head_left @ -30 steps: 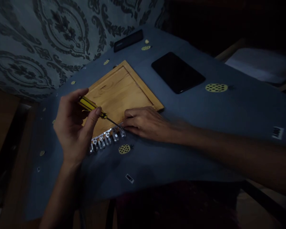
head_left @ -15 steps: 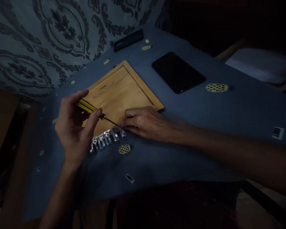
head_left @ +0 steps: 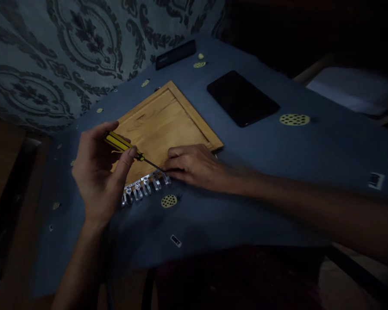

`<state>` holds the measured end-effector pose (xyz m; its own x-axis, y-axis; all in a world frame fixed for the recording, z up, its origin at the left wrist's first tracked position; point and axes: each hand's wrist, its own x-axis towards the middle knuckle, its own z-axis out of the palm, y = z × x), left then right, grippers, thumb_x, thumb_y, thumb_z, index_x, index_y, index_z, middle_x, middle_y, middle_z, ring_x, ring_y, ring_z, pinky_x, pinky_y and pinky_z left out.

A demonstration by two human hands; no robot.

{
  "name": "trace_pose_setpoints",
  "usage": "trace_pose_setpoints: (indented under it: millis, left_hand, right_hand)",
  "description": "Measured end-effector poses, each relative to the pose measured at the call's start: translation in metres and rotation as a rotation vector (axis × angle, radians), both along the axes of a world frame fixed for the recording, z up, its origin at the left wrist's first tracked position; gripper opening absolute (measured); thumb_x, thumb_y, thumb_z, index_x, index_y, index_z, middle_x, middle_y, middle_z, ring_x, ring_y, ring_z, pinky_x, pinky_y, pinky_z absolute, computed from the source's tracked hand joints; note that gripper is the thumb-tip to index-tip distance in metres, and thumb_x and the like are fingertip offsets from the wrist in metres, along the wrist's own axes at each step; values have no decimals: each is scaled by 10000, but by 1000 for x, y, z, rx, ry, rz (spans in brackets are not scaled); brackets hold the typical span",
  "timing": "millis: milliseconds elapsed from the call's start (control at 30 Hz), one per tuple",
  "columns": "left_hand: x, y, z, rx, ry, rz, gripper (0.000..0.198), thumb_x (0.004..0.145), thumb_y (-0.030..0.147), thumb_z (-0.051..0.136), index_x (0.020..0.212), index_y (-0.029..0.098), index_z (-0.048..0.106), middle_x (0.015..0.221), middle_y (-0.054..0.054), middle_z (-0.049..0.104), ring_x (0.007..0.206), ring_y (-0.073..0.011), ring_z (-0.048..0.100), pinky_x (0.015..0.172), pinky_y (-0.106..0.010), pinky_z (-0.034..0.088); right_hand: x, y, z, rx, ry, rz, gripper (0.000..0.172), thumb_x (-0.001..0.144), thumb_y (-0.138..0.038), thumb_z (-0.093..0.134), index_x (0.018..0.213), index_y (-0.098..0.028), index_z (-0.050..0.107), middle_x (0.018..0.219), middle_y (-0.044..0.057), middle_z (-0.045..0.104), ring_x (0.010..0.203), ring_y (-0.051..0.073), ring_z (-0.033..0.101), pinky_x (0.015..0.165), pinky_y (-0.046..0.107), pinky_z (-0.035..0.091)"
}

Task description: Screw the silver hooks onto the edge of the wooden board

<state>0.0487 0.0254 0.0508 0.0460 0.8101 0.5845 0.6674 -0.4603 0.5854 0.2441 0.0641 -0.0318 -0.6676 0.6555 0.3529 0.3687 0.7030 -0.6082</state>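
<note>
A yellow and black screwdriver (head_left: 124,146) sits between the thumb and fingers of my left hand (head_left: 98,176). Its shaft slants down to the right, and the tip meets a row of silver metal hooks (head_left: 146,185) along the near edge of a framed wooden board (head_left: 163,125). Right beside that tip, the bunched fingers of my right hand (head_left: 194,168) press at the right end of the hook row. Whatever they pinch there is hidden. The board lies flat on the table.
A black tablet (head_left: 242,99) lies right of the board, with a dark phone (head_left: 175,54) behind it near the patterned wall (head_left: 84,38). The blue tablecloth (head_left: 245,206) carries pineapple prints. A pale seat (head_left: 349,88) stands beyond the table's right edge.
The screwdriver handle has turned slightly in my left hand, with its tip staying at the hooks. My right hand has shifted very slightly to the left.
</note>
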Motion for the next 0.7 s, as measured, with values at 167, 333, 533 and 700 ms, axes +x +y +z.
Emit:
trace_pose_setpoints:
  millis: [167,333,533,700]
  left_hand:
    - [-2,0,0,-7,3,-21,388,859,267,808,1221,314,675,1010,-25,689,861,-189,713,725,-342,657]
    - [-1,-2,3,-63,-54,-91,407,854,285,820,1230,304,666,1033,-26,720,965,-209,729,820,-352,664]
    - [0,-1,3,5,39,-8,322,885,277,780,1196,317,704,1066,-19,708,909,-184,701,717,-314,644]
    - [-1,1,3,70,82,20,311,831,277,827,1123,328,734,1042,-9,707,824,-178,683,603,-306,616]
  right_hand:
    - [-3,2,-2,-56,32,-15,144,924,-147,707,1023,-180,805,958,38,757,843,152,675,660,274,401]
    - [-5,3,-2,-74,46,-18,129,916,-143,714,997,-173,810,940,34,761,835,146,675,665,265,404]
    - [-4,2,0,-86,31,-28,141,919,-141,710,1010,-182,810,938,35,760,840,147,670,660,265,394]
    - [-4,2,0,-93,51,-25,130,924,-159,712,1011,-175,807,954,34,766,840,145,677,668,266,402]
